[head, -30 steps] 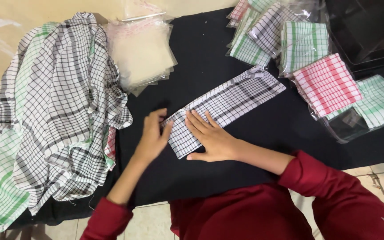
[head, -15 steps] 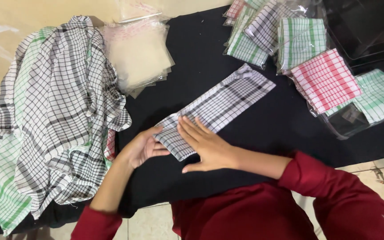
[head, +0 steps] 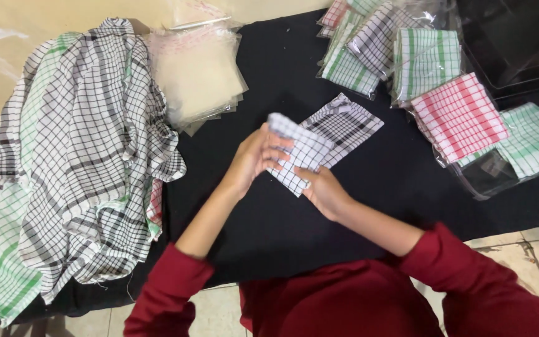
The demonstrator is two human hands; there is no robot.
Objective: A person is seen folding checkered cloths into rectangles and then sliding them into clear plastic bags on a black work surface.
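Observation:
A long folded strip of black-and-white checked cloth [head: 338, 128] lies on the black table cover [head: 269, 231]. Its near end is lifted and curled over toward the far end. My left hand [head: 254, 156] grips that raised end from the left. My right hand [head: 322, 187] holds the cloth's lower edge from beneath, fingers under the fold. Both arms wear dark red sleeves.
A heap of unfolded checked cloths [head: 76, 156] covers the table's left side. A stack of clear plastic bags [head: 198, 75] lies behind my hands. Bagged folded cloths [head: 419, 62], green, red and grey checked, sit at the back right beside a clear plastic box [head: 506, 43].
The strip lay flat under both palms. My hands have since picked up its near end and folded it up and over toward the far end.

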